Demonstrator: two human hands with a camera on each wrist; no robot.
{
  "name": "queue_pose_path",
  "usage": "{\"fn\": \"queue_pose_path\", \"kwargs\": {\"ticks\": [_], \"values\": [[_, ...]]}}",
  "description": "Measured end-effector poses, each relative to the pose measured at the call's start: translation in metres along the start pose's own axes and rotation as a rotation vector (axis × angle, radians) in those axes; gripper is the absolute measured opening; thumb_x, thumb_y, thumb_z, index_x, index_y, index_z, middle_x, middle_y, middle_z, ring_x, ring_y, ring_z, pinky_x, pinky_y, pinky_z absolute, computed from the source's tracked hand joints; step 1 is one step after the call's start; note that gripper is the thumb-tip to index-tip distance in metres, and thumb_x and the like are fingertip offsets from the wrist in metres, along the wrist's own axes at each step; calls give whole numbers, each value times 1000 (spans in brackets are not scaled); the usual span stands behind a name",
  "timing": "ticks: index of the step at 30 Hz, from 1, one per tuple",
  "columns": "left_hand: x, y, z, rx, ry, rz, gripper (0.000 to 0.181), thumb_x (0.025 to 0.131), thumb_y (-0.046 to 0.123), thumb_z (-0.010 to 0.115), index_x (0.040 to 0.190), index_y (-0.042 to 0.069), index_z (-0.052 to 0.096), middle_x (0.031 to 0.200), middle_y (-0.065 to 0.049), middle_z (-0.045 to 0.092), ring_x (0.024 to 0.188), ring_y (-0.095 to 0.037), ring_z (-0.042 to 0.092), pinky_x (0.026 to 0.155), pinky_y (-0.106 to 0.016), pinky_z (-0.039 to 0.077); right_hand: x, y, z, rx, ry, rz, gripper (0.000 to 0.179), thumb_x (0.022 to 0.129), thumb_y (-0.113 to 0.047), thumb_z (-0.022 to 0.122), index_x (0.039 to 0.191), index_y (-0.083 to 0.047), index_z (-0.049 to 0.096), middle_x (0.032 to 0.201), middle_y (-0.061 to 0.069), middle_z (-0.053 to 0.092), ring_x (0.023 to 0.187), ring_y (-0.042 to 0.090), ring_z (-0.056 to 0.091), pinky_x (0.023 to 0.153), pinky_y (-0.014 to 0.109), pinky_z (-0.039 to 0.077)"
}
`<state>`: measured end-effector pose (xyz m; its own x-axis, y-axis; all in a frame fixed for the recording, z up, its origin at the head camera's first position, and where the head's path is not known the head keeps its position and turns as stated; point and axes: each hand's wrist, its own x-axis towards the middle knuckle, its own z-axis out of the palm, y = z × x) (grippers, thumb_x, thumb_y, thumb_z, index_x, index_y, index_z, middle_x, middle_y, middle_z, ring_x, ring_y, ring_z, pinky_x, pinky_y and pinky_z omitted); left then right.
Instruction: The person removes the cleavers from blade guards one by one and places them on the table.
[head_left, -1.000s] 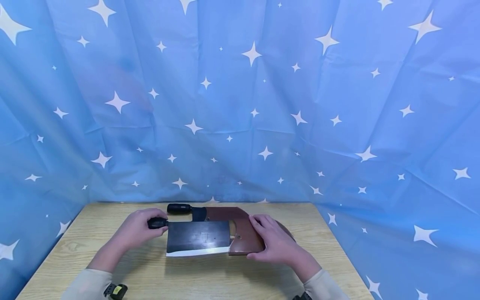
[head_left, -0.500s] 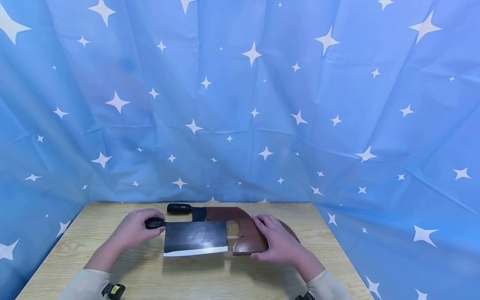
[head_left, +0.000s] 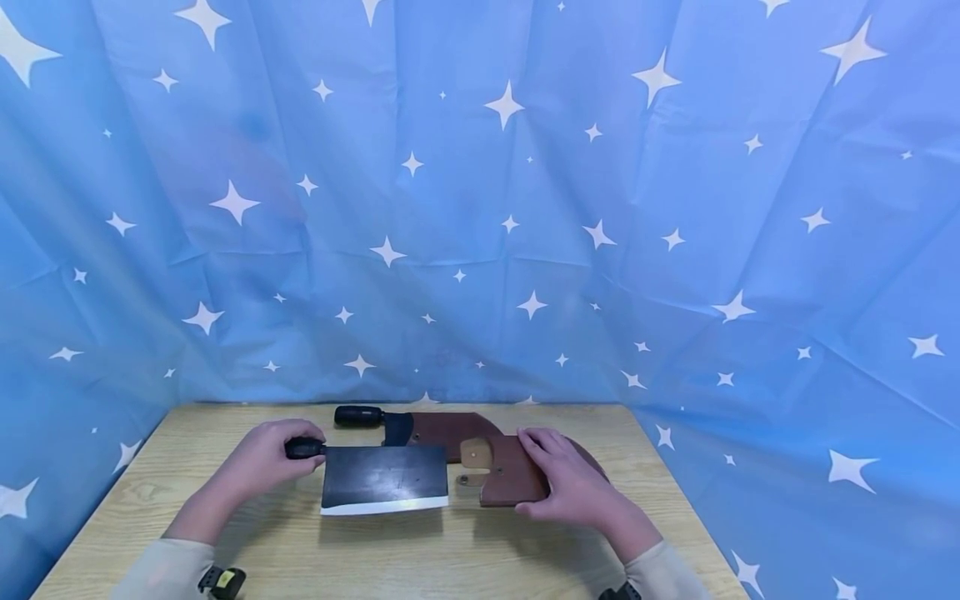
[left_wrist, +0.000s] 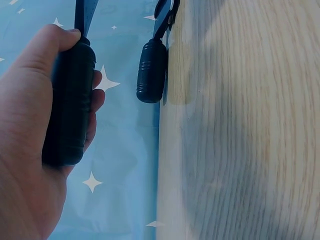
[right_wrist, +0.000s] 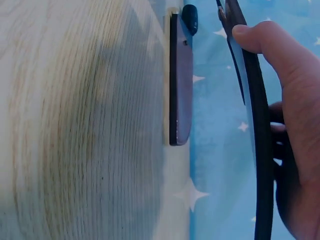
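Note:
My left hand (head_left: pixel 266 457) grips the black ribbed handle (left_wrist: pixel 70 107) of a cleaver (head_left: pixel 386 477), thumb up by the blade's base. The wide dark blade is bare, points right and shows a bright cutting edge low down. In the right hand (head_left: pixel 572 485) is a brown leather knife sheath (head_left: pixel 508 477), pinched between thumb and fingers. Its open end faces the blade tip, with a narrow gap between them. A tan flap (head_left: pixel 476 454) and a small snap strap stick out there. Blade and sheath both hang above the table, shadows below them.
A second cleaver with a black handle (head_left: pixel 358 417) lies at the back of the wooden table (head_left: pixel 405 567), its blade in a brown sheath (head_left: pixel 450 427). It sits close behind the held things. A blue star-printed curtain (head_left: pixel 465 208) rises behind the table.
The sheath and right hand have moved right, while the cleaver and left hand have shifted slightly left. Blade tip and sheath, which overlapped in view earlier, now stand apart.

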<state>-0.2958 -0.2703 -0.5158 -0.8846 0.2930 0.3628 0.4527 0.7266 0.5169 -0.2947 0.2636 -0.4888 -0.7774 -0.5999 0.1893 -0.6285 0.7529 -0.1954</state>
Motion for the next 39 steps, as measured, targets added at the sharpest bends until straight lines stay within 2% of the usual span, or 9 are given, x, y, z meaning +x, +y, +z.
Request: {"fn": "queue_pose_path", "kwargs": {"ticks": [11, 20, 39], "values": [[-2, -8, 4, -18, -38, 26, 23, 90, 28, 94, 108, 23, 81, 104, 13, 76, 94, -10, 71, 79, -37, 61, -5, 7, 3, 0, -42, 18, 115, 85, -61, 90, 171, -5, 39, 167, 11, 47, 154, 35, 43, 119, 60, 44], [-5, -14, 10, -69, -73, 34, 20, 91, 28, 93, 105, 27, 79, 100, 15, 74, 91, -5, 70, 78, -33, 60, -9, 10, 14, 2, -58, 13, 116, 81, -61, 92, 168, -2, 44, 163, 11, 51, 151, 34, 47, 118, 58, 46], [-10, -20, 27, -60, -148, -28, 20, 90, 27, 92, 105, 27, 79, 100, 17, 73, 94, -8, 69, 82, -35, 60, -13, 12, 35, 36, -147, 25, 115, 82, -60, 92, 167, -1, 44, 164, 16, 49, 152, 39, 45, 120, 60, 43]]}}
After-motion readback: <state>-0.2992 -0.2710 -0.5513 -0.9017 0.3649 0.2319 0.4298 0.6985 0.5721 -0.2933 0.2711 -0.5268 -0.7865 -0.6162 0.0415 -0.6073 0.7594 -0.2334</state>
